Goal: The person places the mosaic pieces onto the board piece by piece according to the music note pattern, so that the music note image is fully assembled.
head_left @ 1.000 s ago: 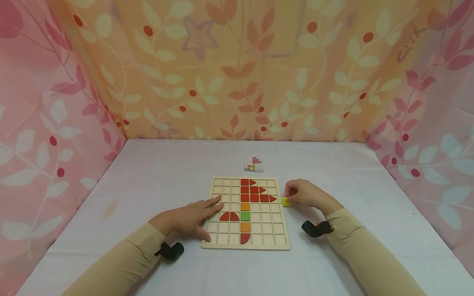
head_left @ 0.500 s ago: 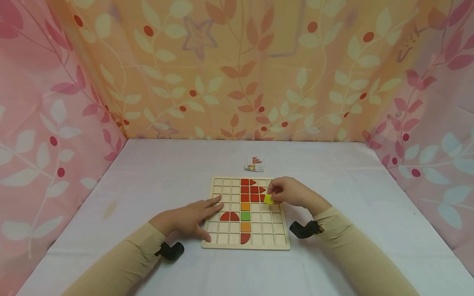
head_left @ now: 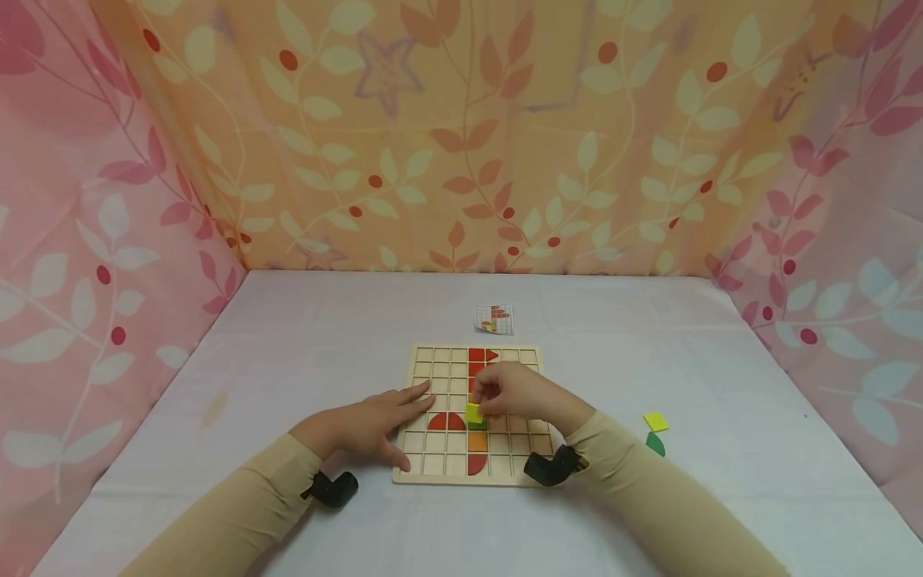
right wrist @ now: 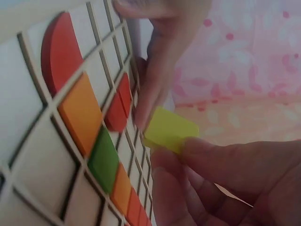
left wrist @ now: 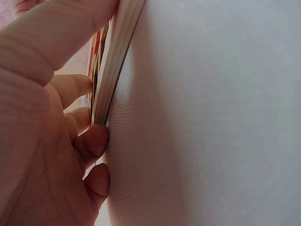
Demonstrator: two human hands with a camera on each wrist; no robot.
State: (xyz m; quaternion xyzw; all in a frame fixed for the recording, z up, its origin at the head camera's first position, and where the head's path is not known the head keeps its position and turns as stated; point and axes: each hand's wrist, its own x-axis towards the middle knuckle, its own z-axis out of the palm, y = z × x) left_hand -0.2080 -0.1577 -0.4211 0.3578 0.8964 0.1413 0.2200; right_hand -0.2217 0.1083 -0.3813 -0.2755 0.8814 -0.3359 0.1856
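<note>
My right hand (head_left: 515,393) pinches a yellow square tile (right wrist: 170,128) between thumb and fingers, over the middle of a wooden grid board (head_left: 447,482). In the head view the tile overlaps the green square tile (right wrist: 104,160). On the board an orange square (head_left: 477,441) and a red quarter-round piece (head_left: 477,464) lie below the green tile. Two red quarter-round pieces (head_left: 447,421) form a half-round to its left. Red pieces at the top are partly hidden behind my right hand. My left hand (head_left: 360,425) rests at the board's left edge, fingers spread over it.
Beyond the board lies a small pattern card (head_left: 494,320). A loose yellow square tile (head_left: 655,421) and a green quarter-round piece (head_left: 654,444) lie on the white cloth at the right. Floral curtains (head_left: 461,136) enclose the table's back and sides.
My right hand has carried the yellow tile left, from beside the board's right edge to over its middle. The loose yellow and green pieces have come into view. The left hand stays put.
</note>
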